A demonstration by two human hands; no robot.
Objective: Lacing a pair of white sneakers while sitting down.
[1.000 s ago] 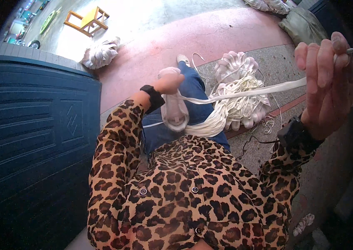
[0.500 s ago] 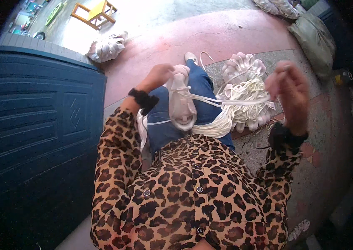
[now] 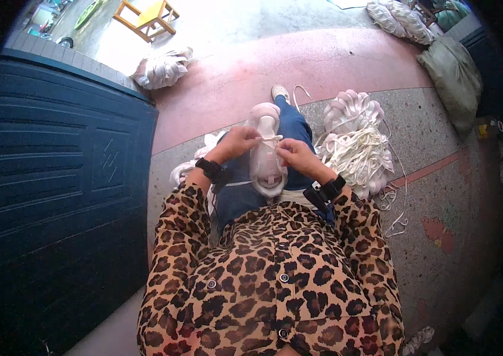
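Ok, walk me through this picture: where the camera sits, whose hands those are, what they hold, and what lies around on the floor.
The camera is worn on a person's head and looks down, so its wide lens bends straight edges. The spotted sleeves rising from the lower edge are that person's own arms. The left hand and right hand meet over a pale pink shoe resting on the lap, fingers at its white lace. To the person's right, on the speckled floor, lies a pile of white laces beside more pale shoes. A dark blue panel stands to the left, and a small yellow stool sits farther off.
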